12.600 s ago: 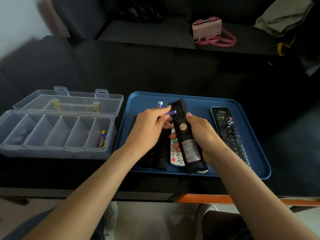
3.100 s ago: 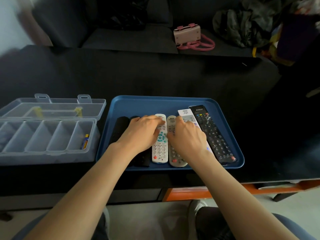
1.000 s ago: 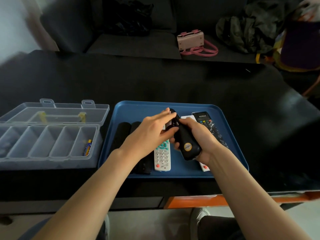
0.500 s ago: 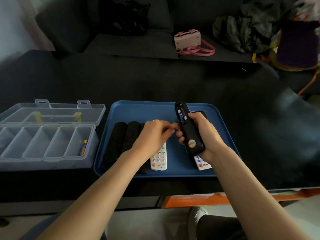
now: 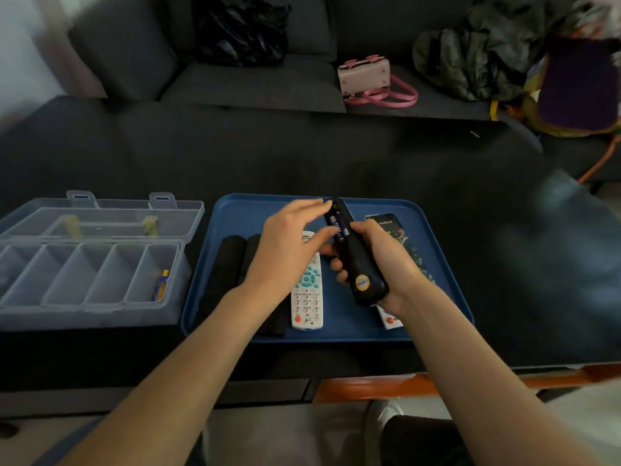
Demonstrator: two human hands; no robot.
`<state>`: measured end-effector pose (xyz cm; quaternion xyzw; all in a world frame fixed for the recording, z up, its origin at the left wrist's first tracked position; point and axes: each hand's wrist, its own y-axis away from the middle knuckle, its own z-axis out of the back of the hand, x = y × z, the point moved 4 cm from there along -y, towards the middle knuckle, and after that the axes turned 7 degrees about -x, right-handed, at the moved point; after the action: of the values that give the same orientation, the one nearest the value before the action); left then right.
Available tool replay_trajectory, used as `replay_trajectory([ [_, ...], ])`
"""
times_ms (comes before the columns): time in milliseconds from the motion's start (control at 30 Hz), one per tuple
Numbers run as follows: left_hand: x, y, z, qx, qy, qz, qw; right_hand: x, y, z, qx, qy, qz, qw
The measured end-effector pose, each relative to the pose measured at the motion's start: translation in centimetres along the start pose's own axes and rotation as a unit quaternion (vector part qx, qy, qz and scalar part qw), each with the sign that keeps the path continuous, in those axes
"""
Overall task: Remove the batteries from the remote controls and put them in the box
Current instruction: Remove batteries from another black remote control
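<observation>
Here the right hand has its grip clamped around a black remote, held back-side up above the blue tray, with two batteries seated in its uncovered compartment. The left hand has its fingers extended and apart, fingertips at the batteries. On the tray lie a white remote, dark remotes at its left side, and another black remote at its right side. Left of the tray, on the tabletop, stands the open clear box; one battery lies in the compartment nearest the tray.
</observation>
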<state>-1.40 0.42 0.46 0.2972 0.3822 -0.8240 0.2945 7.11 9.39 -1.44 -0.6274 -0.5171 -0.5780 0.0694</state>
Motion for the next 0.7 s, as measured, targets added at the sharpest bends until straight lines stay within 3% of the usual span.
replay_trajectory([
  [233,0.3,-0.3,0.6,0.009,-0.007,0.001,1.0,-0.1,0.2,-1.0,0.016,0.024,0.018,0.999],
  [700,0.0,0.8,-0.5,0.129,-0.123,-0.062,0.982,-0.4,-0.2,-0.5,-0.008,0.114,0.056,0.992],
])
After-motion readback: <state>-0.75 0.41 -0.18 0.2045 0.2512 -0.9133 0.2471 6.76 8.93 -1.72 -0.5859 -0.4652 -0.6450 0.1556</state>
